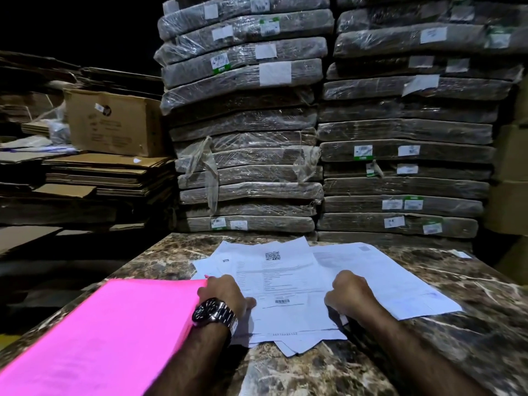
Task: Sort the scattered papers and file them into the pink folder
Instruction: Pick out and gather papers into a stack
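A bright pink folder lies at the near left of the marbled table, reaching past its left edge. Several white printed papers lie scattered and overlapping in the table's middle, and one large sheet is spread to the right. My left hand, with a metal watch on the wrist, curls its fingers round the folder's right edge near the far corner, its thumb lying on the papers. My right hand sits on the pile with curled fingers and pinches a sheet's edge near its thumb.
Two tall stacks of plastic-wrapped bundles rise right behind the table. At the left, flattened cardboard sheets carry a brown carton. More boxes stand at the far right. A small white label lies at the table's far right.
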### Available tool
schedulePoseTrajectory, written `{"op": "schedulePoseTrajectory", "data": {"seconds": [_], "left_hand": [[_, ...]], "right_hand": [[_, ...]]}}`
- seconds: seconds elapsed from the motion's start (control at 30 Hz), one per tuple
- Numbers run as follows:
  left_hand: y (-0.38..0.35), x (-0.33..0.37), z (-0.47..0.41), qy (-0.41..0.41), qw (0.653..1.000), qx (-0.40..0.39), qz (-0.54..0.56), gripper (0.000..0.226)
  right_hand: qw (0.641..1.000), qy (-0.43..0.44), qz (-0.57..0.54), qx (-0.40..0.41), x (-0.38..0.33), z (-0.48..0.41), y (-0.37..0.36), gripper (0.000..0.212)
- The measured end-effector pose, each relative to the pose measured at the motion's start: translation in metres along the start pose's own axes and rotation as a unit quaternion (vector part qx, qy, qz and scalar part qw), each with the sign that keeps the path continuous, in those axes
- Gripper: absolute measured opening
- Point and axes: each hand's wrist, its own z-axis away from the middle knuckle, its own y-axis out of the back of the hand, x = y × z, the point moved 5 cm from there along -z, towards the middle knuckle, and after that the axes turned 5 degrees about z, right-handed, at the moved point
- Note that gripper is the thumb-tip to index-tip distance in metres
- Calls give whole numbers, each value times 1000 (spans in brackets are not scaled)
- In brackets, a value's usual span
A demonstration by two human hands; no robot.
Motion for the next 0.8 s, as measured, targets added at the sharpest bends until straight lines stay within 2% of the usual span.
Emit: {"op": "schedulePoseTrajectory", "data": {"seconds": [0.07, 0.17, 0.27, 0.37, 0.57, 0.7, 0.8], "left_hand": [[-1, 1, -1, 1, 1000, -8, -2, 61], [-2, 0, -1, 11, 1000, -23, 10, 64], [-2, 0, -1, 12, 999, -32, 14, 66], [0, 0, 0, 9, 999, -32, 23, 63], [1, -2, 1, 8, 998, -38, 42, 65], [2, -4, 1, 14, 997, -42, 56, 66], [3, -4, 0, 15, 997, -45, 55, 67]], "right_hand": [[1000, -2, 7, -7, -3, 2, 1, 14], [999, -18, -39, -14, -4, -1, 2, 13], [990, -41, -129, -30, -2, -6, -1, 13], [976, -38, -204, -62, -2, -8, -6, 24], [927, -18, -360, -102, -6, -8, -13, 26], [867, -24, -479, -134, -6, -14, -19, 42], [849, 2, -514, -119, -3, -18, -18, 46]]}}
